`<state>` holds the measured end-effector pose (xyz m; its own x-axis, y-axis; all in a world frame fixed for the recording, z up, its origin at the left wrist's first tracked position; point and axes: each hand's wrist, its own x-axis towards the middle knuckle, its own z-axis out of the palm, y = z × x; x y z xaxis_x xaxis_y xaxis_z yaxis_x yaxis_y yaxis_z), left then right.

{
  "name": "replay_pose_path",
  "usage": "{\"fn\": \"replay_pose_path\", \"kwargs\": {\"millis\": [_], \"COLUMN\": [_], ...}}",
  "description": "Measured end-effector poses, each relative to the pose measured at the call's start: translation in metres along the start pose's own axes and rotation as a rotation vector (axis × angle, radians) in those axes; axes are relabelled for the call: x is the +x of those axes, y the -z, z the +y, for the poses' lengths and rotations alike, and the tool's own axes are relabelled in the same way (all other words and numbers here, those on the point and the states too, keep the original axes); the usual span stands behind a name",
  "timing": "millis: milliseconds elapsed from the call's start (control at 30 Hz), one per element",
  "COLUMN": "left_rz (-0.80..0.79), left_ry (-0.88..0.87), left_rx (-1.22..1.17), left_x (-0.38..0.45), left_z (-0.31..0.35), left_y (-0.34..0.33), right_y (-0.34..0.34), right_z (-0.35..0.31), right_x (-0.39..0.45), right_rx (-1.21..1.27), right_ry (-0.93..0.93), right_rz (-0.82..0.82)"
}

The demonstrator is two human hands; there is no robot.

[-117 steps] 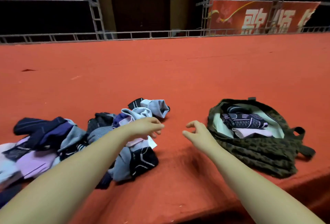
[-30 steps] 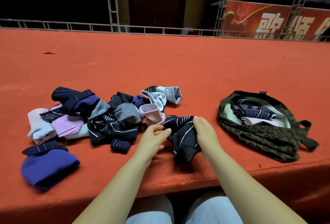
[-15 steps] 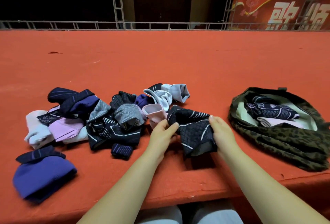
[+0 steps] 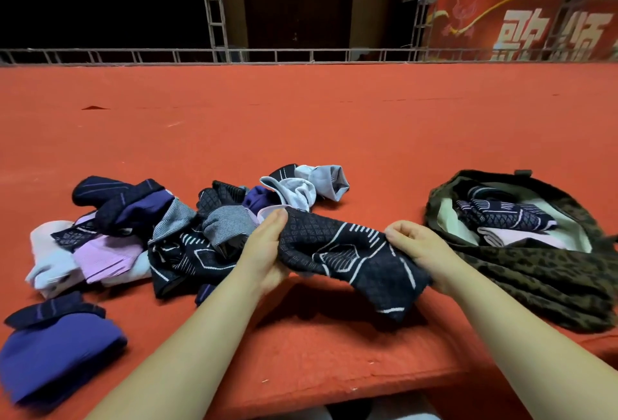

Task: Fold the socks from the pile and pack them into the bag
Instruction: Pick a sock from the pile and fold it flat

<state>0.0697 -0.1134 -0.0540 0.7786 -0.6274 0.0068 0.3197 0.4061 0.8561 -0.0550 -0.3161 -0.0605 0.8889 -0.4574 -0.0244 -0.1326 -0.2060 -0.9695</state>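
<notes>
Left hand (image 4: 267, 252) and right hand (image 4: 418, 252) each grip 1 end of a dark patterned sock (image 4: 347, 257), stretched between them above the red table (image 4: 301, 125). Fingertips are hidden in the fabric. The sock pile (image 4: 160, 229) lies left; the leopard-print bag (image 4: 548, 279), partly cut off, lies right.

The red carpeted platform (image 4: 334, 125) bears a sock pile (image 4: 160, 232), a purple sock (image 4: 57, 352) and a leopard-print bag (image 4: 548, 272).
</notes>
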Motion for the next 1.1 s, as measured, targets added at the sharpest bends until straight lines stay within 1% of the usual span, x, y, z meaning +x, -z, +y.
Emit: {"fn": "replay_pose_path", "kwargs": {"millis": [33, 100, 200, 267, 367, 433, 467, 567, 633, 667, 700, 767, 867, 933, 1033, 1100], "left_rz": [-0.022, -0.071, -0.2, -0.303, -0.395, -0.415, -0.417, -0.398, -0.382, -0.373, -0.356, -0.342, -0.41, -0.45, -0.503, -0.538], "left_ry": [-0.014, -0.059, -0.104, -0.123, -0.178, -0.211, -0.224, -0.241, -0.259, -0.276, -0.289, -0.306, -0.267, -0.224, -0.226, -0.206], "left_rx": [0.043, 0.2, 0.497, 0.597, 0.722, 0.73, 0.731, 0.772, 0.791, 0.794, 0.794, 0.764, 0.582, 0.479, 0.5, 0.462], "left_x": [0.001, 0.004, 0.003, -0.001, -0.002, -0.003, -0.002, -0.001, 0.002, 0.003, 0.004, 0.007, 0.008, 0.007, 0.008, 0.011], "left_z": [0.003, 0.013, 0.031, 0.045, 0.063, 0.072, 0.075, 0.078, 0.076, 0.074, 0.073, 0.073, 0.075, 0.077, 0.081, 0.087], "left_y": [-0.002, -0.007, -0.025, -0.041, -0.054, -0.055, -0.052, -0.041, -0.036, -0.035, -0.035, -0.036, -0.041, -0.045, -0.051, -0.049], "right_y": [0.0, -0.001, -0.01, -0.018, -0.023, -0.021, -0.02, -0.012, -0.008, -0.006, -0.005, -0.003, 0.0, 0.003, 0.006, 0.007], "right_z": [-0.003, -0.012, -0.041, -0.063, -0.084, -0.09, -0.091, -0.093, -0.094, -0.093, -0.092, -0.089, -0.082, -0.082, -0.089, -0.096], "right_x": [-0.001, -0.002, -0.004, -0.006, -0.008, -0.007, -0.007, -0.01, -0.012, -0.011, -0.011, -0.008, -0.001, 0.001, -0.002, -0.003], "right_rx": [-0.068, -0.151, -0.129, -0.092, -0.095, -0.042, 0.045, 0.406, 0.562, 0.599, 0.607, 0.529, 0.374, 0.327, 0.245, 0.239], "right_ry": [0.016, 0.076, 0.257, 0.366, 0.399, 0.399, 0.398, 0.359, 0.342, 0.332, 0.309, 0.265, 0.256, 0.282, 0.328, 0.338], "right_rz": [-0.019, -0.044, -0.085, -0.155, -0.235, -0.276, -0.299, -0.39, -0.405, -0.4, -0.391, -0.362, -0.331, -0.357, -0.422, -0.445]}}
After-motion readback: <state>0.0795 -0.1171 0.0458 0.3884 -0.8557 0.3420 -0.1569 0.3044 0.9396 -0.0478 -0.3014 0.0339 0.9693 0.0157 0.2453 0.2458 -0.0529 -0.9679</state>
